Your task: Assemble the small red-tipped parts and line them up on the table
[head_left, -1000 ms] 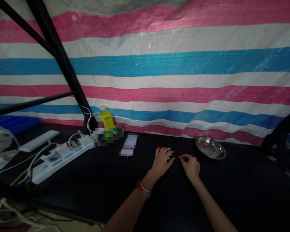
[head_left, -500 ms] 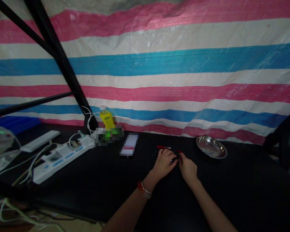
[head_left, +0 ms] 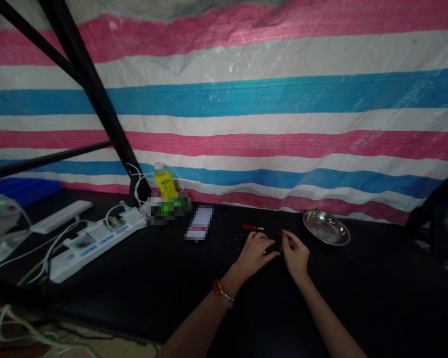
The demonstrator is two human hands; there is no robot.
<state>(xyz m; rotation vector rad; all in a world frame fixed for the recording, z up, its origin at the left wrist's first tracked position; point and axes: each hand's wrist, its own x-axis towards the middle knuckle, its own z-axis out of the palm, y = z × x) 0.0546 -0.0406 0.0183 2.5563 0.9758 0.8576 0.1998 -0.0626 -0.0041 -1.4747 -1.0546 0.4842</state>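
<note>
My right hand (head_left: 296, 254) pinches a slim red piece (head_left: 277, 234) between thumb and fingertips; it looks like part of a pen, but its exact kind is too small to tell. Left of it, my left hand (head_left: 253, 253) rests low over the black table (head_left: 171, 293). Its thumb stands apart from its bent fingers, which partly cover several small dark pieces (head_left: 241, 241). A bit of something pale shows under that hand, too small to name. Just beyond its fingers lies a red pen-like thing (head_left: 252, 227) with a silvery end.
A round metal dish (head_left: 326, 228) stands to the right. Leftward lie a blurred phone (head_left: 199, 223), a yellow bottle (head_left: 165, 183) and a white power strip (head_left: 97, 243) with cables. A black frame post (head_left: 100, 109) rises at left; a striped tarp (head_left: 246, 144) hangs behind.
My right hand has shifted slightly right, away from my left hand, with the red piece in its fingertips. My left thumb has moved outward from its fingers.
</note>
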